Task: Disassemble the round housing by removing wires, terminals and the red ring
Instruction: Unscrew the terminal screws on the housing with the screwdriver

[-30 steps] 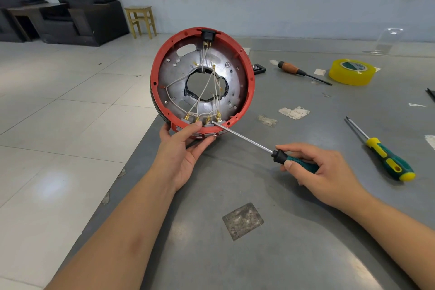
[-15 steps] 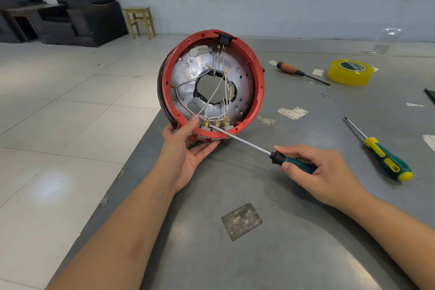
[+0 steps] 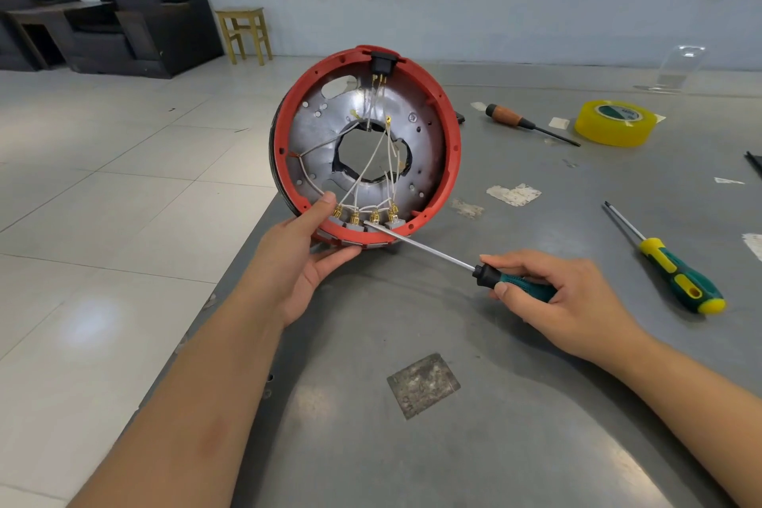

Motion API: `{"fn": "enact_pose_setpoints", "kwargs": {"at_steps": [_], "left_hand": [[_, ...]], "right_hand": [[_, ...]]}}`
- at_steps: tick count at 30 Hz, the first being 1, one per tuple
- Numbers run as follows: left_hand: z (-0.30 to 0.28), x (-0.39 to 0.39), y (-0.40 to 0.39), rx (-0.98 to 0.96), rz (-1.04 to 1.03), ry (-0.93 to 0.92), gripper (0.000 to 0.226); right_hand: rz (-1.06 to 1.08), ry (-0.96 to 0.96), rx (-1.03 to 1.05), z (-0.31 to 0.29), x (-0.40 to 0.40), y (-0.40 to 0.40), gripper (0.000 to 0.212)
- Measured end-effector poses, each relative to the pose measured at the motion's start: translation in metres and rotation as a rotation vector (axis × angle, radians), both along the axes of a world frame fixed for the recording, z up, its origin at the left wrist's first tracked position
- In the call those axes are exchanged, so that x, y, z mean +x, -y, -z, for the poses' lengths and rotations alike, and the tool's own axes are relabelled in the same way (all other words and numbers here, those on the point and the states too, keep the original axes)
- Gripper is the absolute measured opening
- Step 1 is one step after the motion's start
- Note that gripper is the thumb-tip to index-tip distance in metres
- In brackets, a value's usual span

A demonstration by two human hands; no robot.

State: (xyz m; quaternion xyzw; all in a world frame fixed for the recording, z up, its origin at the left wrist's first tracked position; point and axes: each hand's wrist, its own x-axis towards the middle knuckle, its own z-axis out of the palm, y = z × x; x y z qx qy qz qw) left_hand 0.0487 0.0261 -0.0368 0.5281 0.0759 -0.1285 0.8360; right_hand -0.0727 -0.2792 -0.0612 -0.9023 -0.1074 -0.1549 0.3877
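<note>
4 brass terminals [image 3: 365, 214] face up at the housing's [image 3: 365, 144] low edge because the left hand [image 3: 303, 256] grips it on edge at the table [image 3: 515, 404] corner, letting the right hand [image 3: 565, 301], fingers wrapped round the screwdriver [image 3: 511, 283], reach them with its tip.

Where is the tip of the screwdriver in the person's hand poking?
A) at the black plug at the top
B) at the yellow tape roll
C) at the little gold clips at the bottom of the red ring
C: the right hand holds the screwdriver, whose tip reaches the gold clips along the bottom of the red ring.
</note>
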Motion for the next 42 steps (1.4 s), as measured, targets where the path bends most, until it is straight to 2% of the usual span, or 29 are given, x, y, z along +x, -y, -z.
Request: {"fn": "enact_pose_setpoints", "kwargs": {"at_steps": [8,11,13,18,20,42], "left_hand": [[0.002,0.003,-0.002,-0.014,-0.009,-0.043,0.009],[0.006,0.003,0.001,-0.021,-0.017,-0.015,0.007],[0.009,0.003,0.003,-0.026,-0.021,0.007,0.012],[0.013,0.002,0.007,-0.061,-0.041,0.073,0.050],[0.014,0.002,0.008,-0.071,-0.052,0.086,0.057],[0.019,0.002,0.011,-0.008,-0.031,0.173,0.059]], "right_hand": [[0.003,0.014,-0.004,0.001,0.000,0.001,0.034],[0.018,0.005,-0.008,-0.002,-0.001,0.001,0.034],[0.028,0.020,-0.050,-0.005,-0.003,0.001,0.034],[0.058,0.022,-0.081,-0.009,-0.006,0.005,0.035],[0.061,0.023,-0.103,-0.011,-0.005,0.007,0.035],[0.055,0.030,-0.135,-0.008,-0.003,0.012,0.037]]}}
